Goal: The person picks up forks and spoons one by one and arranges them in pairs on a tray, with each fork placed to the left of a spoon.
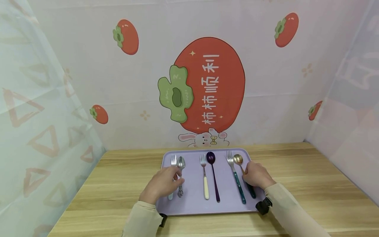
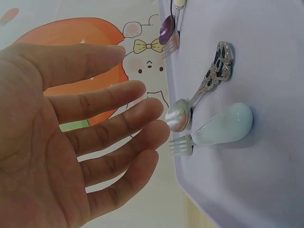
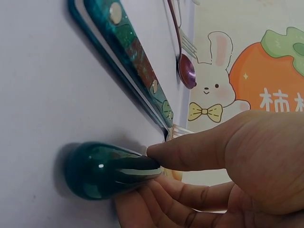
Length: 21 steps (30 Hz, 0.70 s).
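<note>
My left hand (image 1: 164,184) hovers over the left end of the lilac tray (image 1: 192,207), its fingers slightly bent and spread, holding nothing. Under it lie a silver spoon (image 2: 178,116) with an ornate openwork handle and a fork (image 2: 228,126) with a pale mint handle. At the tray's right side, my right hand (image 1: 257,174) pinches a spoon with a gold bowl (image 1: 238,159) and a dark green handle (image 3: 102,171) between thumb and fingers. Just left of that spoon is a fork (image 1: 237,179) with a teal patterned handle.
Mid-tray, a fork (image 1: 206,187) with a cream handle lies beside a dark purple spoon (image 1: 214,177). The tray rests on a wood-grain table (image 1: 118,184). Behind stands a printed backdrop (image 1: 142,82) with persimmons and a rabbit, and sheets hang at both sides.
</note>
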Each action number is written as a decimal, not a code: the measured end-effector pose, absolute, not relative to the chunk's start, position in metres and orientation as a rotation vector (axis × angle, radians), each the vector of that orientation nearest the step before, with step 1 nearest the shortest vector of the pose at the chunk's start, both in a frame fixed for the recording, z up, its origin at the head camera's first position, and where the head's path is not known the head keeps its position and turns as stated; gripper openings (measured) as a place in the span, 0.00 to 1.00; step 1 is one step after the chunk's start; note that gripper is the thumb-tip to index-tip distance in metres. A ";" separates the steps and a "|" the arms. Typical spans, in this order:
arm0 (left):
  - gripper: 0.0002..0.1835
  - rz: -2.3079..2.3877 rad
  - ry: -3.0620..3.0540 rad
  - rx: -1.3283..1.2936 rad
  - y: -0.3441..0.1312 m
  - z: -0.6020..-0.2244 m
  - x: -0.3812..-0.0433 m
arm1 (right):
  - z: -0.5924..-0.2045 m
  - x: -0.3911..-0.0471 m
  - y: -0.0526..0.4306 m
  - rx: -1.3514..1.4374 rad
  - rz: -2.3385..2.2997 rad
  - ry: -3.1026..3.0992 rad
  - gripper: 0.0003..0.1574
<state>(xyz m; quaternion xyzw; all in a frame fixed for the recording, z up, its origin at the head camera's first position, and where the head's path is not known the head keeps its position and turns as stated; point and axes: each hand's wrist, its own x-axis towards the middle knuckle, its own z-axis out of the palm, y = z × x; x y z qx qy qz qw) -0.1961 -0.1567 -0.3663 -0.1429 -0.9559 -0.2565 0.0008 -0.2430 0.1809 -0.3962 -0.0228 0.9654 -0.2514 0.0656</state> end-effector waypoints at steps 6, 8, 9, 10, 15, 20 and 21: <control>0.09 -0.807 -2.999 -0.454 -0.157 -0.366 -0.196 | -0.396 -0.243 0.181 -0.079 -0.754 2.919 0.15; 0.10 -0.807 -2.996 -0.459 -0.156 -0.366 -0.197 | -0.396 -0.243 0.181 -0.074 -0.757 2.914 0.15; 0.10 -0.806 -2.995 -0.460 -0.156 -0.367 -0.197 | -0.396 -0.243 0.181 -0.075 -0.757 2.915 0.15; 0.10 -0.805 -2.995 -0.462 -0.156 -0.367 -0.197 | -0.396 -0.243 0.181 -0.077 -0.757 2.914 0.15; 0.10 -0.797 -2.995 -0.468 -0.157 -0.367 -0.197 | -0.397 -0.244 0.181 -0.071 -0.753 2.916 0.16; 0.09 -0.797 -2.995 -0.474 -0.157 -0.367 -0.197 | -0.395 -0.244 0.183 -0.075 -0.743 2.920 0.15; 0.09 -0.800 -2.996 -0.473 -0.157 -0.367 -0.197 | -0.393 -0.244 0.184 -0.076 -0.741 2.927 0.15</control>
